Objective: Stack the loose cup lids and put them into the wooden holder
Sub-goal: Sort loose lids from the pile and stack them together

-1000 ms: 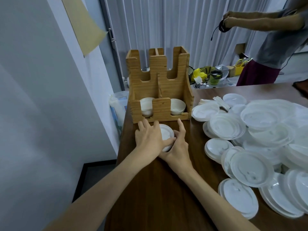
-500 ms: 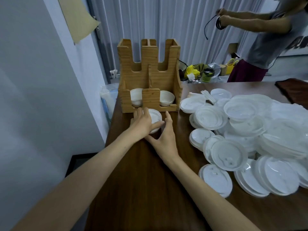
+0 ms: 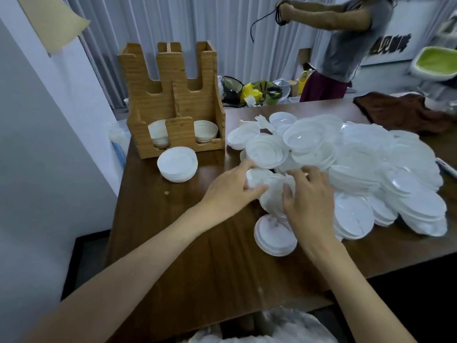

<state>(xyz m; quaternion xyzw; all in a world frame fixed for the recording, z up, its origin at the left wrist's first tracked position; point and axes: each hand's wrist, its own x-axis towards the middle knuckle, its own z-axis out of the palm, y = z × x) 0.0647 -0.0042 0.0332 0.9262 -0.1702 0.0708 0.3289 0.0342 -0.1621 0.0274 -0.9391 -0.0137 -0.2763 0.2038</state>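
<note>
Fingers of left hand curl round small lid beside right hand.

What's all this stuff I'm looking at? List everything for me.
wooden holder: one, light brown, upright, far left of the table
lids in holder: two short stacks, white, one in each front compartment
lid stack: one, white, on the table before the holder
loose lids: large heap, uncountable, white, right half of table
table: one, dark brown wood
cloth: one, brown, table's far right
other person: one, grey top, behind the table, holding black cord
left hand: one, pinches a small white lid at heap's edge
right hand: one, fingers on the heap, grip unclear
</note>
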